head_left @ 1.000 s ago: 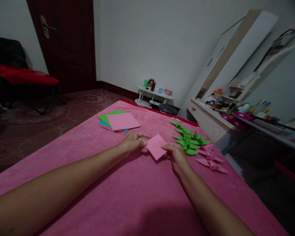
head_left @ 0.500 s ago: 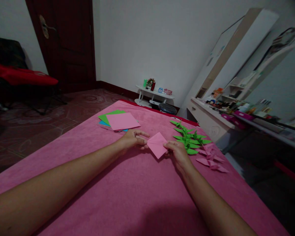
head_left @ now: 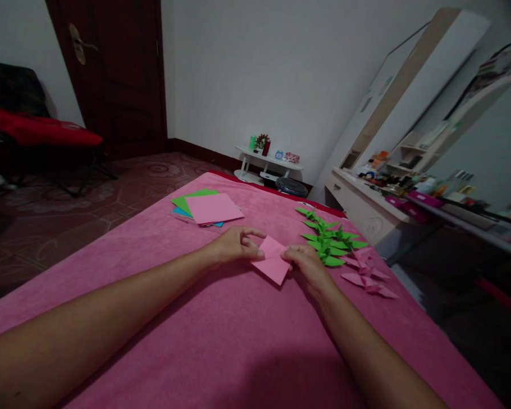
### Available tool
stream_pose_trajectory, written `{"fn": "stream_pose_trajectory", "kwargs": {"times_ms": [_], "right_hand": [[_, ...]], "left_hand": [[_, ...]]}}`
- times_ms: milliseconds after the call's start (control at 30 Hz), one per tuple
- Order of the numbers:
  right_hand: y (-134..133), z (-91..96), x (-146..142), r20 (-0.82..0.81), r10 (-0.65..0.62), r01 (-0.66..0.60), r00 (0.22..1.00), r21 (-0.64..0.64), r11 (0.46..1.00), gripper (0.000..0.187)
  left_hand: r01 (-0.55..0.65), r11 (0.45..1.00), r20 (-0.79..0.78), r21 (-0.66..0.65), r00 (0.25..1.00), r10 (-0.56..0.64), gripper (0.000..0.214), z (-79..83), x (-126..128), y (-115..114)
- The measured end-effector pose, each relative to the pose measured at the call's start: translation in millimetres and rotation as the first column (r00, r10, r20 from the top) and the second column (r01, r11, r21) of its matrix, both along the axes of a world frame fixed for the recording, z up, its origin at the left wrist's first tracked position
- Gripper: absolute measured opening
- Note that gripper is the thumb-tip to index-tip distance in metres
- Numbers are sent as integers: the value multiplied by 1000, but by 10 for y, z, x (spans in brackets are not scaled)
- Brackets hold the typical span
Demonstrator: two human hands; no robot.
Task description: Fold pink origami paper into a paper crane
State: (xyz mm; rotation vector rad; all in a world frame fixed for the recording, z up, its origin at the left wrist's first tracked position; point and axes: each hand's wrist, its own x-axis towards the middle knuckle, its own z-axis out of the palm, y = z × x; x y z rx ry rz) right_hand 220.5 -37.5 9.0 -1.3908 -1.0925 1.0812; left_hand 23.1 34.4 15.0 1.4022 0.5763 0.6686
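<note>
Centrally in the head view, the left hand (head_left: 236,245) pinches the left side of a pink paper square (head_left: 273,264) over a pink cloth (head_left: 221,341); the right hand (head_left: 309,267) pinches its right; green folded birds (head_left: 327,244) lie near that hand, stacked sheets (head_left: 215,209) beyond the other.

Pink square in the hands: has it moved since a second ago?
Yes. Judged against the white shelf, the pink square has shifted: its lowest corner sits farther right and lower in view.
</note>
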Motion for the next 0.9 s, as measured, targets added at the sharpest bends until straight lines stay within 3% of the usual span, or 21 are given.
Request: {"fn": "stream_pose_trajectory", "kwargs": {"times_ms": [167,267,333,400,500,633,900], "right_hand": [[-31,63,-13,71,49,-51,996,33,998,20],[-58,233,45,306,-127,36,944,285,958,18],[-87,364,83,525,-149,-97,838,412,906,26],[-115,462,106,667,-38,-317,744,402,859,25],[-130,498,116,761,67,-483,646,338,808,25],[-113,418,110,782,96,-505,616,298,810,20],[-150,398,36,723,164,-501,671,279,819,15]], "left_hand": [[41,999,-14,-11,999,-42,61,-29,3,-31],[-50,994,-3,-98,999,50,61,-25,-9,-15],[-104,979,-5,-173,994,105,62,-16,-21,4],[-129,968,-11,-216,992,129,62,-12,-32,21],[-132,962,-21,-241,991,130,62,-25,-39,37],[-105,966,-23,-235,995,102,59,-56,-37,46],[-111,974,-36,-200,994,106,61,-51,-30,29]]}}
